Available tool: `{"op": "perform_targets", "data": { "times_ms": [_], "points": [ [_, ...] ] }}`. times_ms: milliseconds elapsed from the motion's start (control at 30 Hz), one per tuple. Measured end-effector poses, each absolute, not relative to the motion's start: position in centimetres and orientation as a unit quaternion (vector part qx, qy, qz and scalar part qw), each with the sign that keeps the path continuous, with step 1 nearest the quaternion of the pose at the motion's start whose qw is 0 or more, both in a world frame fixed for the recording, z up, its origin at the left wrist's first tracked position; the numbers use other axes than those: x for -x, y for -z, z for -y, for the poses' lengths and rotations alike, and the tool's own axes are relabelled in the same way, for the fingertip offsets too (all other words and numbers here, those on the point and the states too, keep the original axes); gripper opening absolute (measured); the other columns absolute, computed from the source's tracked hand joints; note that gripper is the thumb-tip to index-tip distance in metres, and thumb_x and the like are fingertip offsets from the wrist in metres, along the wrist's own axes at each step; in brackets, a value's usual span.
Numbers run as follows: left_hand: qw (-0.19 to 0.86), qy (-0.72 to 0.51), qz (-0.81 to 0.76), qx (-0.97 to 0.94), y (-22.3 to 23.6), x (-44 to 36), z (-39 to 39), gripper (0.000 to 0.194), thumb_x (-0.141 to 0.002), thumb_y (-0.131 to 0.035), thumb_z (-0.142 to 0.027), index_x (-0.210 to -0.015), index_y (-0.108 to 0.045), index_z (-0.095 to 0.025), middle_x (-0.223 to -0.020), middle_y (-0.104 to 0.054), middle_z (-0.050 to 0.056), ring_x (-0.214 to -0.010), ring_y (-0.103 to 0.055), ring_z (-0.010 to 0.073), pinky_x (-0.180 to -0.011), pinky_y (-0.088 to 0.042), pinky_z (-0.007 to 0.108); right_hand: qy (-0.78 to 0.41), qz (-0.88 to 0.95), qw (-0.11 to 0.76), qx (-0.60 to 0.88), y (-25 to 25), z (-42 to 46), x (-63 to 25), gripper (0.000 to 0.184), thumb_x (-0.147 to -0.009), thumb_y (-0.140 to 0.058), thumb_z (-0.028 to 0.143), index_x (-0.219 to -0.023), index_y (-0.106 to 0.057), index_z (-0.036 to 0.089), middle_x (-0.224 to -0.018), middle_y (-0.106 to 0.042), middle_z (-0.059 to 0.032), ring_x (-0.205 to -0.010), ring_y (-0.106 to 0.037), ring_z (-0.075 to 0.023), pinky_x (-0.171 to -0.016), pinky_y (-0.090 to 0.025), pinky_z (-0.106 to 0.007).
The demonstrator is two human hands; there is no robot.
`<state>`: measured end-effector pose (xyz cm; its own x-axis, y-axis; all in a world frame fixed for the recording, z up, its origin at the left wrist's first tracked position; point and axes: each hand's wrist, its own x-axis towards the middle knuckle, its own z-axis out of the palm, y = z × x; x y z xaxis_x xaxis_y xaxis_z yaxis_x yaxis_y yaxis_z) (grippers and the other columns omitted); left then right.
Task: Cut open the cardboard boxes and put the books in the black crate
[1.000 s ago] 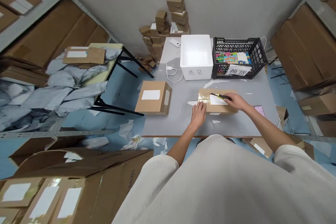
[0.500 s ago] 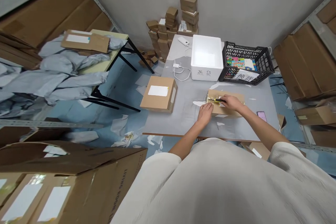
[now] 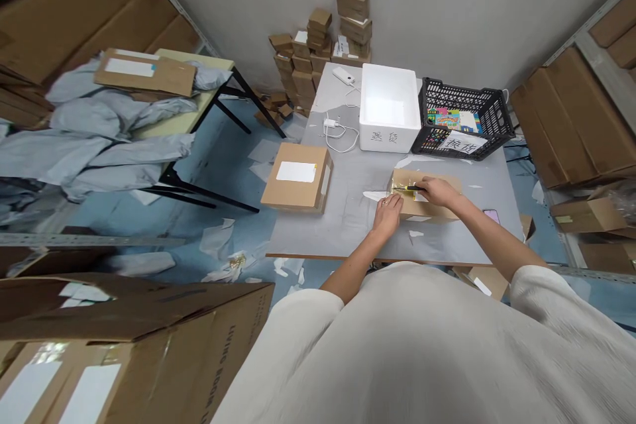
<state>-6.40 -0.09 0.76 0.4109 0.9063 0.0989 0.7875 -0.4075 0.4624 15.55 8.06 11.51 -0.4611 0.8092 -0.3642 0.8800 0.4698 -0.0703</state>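
Observation:
A brown cardboard box with shiny tape on top lies on the grey table in front of me. In my right hand is a slim black-and-yellow box cutter, its tip pointing left over the tape at the box's left end. The fingers of my right hand are wrapped round the handle. My left hand grips the near left corner of the same box, fingertips on its top. Whether the blade is in the tape is too small to tell.
A larger labelled box stands at the table's left edge. Behind are a white foam bin, a black crate with colourful items, and a white cable. A phone lies right. Paper scraps and a big carton are at lower left.
The view has shifted slightly, so the surroundings sit a little further left. Both hands stay at the box, with the box cutter at nearly the same place on the tape.

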Motion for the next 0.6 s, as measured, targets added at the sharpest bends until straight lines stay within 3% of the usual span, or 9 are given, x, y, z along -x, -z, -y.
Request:
{"op": "perform_targets", "data": {
  "times_ms": [400, 600],
  "points": [
    [0.183, -0.168, -0.525, -0.814, -1.5, 6.3, 0.3, 0.067, -0.099, -0.049, -0.008, -0.164, -0.056, -0.024, -0.167, -0.061, 0.014, -0.158, -0.052, 0.0294, -0.13, -0.039, 0.051, 0.107, -0.842, 0.176, -0.499, -12.2, -8.1, -16.9, 0.039, -0.113, -0.05, 0.03, -0.141, -0.076, 0.02, -0.126, -0.078, -0.0146, -0.11, -0.073, -0.0264, -0.088, -0.049, -0.031],
    [0.169, -0.167, -0.553, -0.799, -2.2, 5.3, 0.7, 0.056, -0.109, -0.042, -0.02, -0.163, -0.054, -0.023, -0.162, -0.063, 0.016, -0.154, -0.054, 0.0309, -0.128, -0.039, 0.051, 0.113, -0.835, 0.184, -0.507, -12.6, -8.2, -17.8, 0.037, -0.113, -0.051, 0.029, -0.14, -0.076, 0.022, -0.129, -0.077, -0.0147, -0.114, -0.073, -0.0284, -0.088, -0.05, -0.033]
  ]
}}
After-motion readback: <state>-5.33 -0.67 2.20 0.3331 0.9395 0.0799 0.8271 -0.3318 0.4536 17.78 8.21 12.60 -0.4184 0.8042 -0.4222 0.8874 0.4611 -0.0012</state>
